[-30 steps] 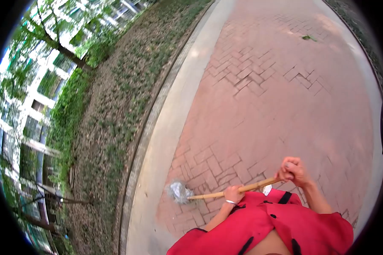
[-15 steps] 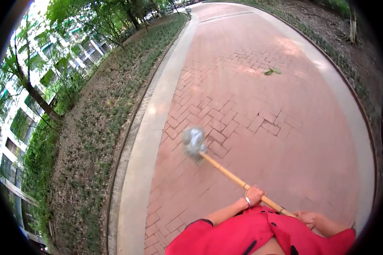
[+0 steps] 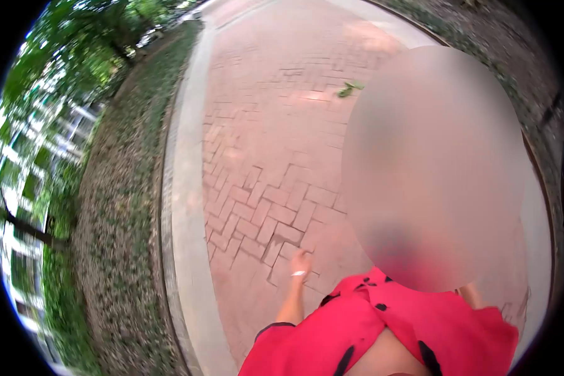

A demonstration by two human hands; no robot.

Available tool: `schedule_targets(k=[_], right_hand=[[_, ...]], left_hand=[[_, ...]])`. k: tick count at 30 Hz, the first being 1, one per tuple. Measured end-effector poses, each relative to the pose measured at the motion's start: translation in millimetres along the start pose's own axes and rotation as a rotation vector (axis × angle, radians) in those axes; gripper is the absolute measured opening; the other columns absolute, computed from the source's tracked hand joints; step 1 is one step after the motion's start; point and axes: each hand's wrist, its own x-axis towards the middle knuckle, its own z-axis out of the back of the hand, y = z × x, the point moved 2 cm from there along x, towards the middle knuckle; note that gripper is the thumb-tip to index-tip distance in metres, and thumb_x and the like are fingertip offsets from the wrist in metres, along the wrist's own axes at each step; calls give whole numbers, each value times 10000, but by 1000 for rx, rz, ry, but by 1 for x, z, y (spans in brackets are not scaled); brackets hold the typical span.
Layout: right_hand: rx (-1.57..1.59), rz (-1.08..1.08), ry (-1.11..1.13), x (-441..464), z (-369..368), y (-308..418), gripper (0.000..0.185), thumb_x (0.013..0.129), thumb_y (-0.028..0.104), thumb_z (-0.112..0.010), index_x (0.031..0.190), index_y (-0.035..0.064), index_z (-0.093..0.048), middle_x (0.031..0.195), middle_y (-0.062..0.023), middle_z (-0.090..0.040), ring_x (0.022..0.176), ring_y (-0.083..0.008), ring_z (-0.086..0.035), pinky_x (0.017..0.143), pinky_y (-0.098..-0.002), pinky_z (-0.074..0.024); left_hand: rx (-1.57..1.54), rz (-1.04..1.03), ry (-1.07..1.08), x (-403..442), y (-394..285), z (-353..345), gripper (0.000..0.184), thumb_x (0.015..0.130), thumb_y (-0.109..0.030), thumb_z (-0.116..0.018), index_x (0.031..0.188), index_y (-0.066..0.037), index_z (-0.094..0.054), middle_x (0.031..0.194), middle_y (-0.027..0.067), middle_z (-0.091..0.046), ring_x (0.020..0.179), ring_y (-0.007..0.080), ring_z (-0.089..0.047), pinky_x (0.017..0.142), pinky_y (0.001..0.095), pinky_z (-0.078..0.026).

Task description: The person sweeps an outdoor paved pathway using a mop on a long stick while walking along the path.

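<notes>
My left hand (image 3: 301,261), with a white band (image 3: 298,273) at the wrist, hangs over the brick paving (image 3: 276,216). No pole shows beside it, and motion blur hides how its fingers are set. A large blurred oval patch (image 3: 435,163) covers the right of the view. Only a bit of my right forearm (image 3: 471,294) comes out below the patch; my right hand is hidden. The bamboo-handled mop from the earlier frame is not visible. My red top (image 3: 363,313) fills the bottom.
A pale concrete edging (image 3: 191,188) runs along the left of the path. Beyond it are a planted bed (image 3: 119,219), trees (image 3: 75,69) and a white building. A green leafy sprig (image 3: 349,89) lies on the bricks ahead.
My left hand has come off the mop pole and moved left and up. The mop has gone from sight. The whole view has turned, and a blurred patch now covers the right side.
</notes>
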Motion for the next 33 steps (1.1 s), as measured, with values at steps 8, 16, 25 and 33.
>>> schedule_targets(k=[8, 16, 25, 33], right_hand=[[-18, 5, -351, 190, 44, 164, 83, 781, 84, -490, 739, 79, -419, 493, 20, -382, 360, -72, -369, 307, -242, -354], [-26, -19, -407, 352, -7, 266, 253, 827, 135, -466, 590, 116, -378, 435, 33, -357, 343, -87, -366, 300, -229, -331], [-232, -223, -315, 536, -138, 362, 185, 827, 81, -457, 653, 98, -398, 457, 26, -363, 353, -94, -349, 318, -217, -334], [-294, -414, 116, 565, -425, 330, 103, 826, 34, -406, 732, 64, -373, 529, -9, -354, 439, -126, -359, 389, -264, -376]], left_hand=[[62, 1040, 557, -73, 116, 39, 265, 794, -269, -545, 960, -72, -611, 933, 113, -610, 833, 253, -568, 743, 365, -447], [-453, 908, 244, 76, 57, 38, 169, 811, -195, -568, 890, -51, -604, 806, 57, -616, 696, 162, -558, 640, 283, -458], [-846, 653, -386, 249, 32, 145, 141, 860, -138, -531, 915, -18, -582, 836, 42, -618, 719, 110, -575, 651, 233, -457], [-953, 1433, -972, 86, 11, 58, 132, 790, -156, -594, 750, -42, -542, 599, 75, -581, 474, 139, -544, 396, 249, -408]])
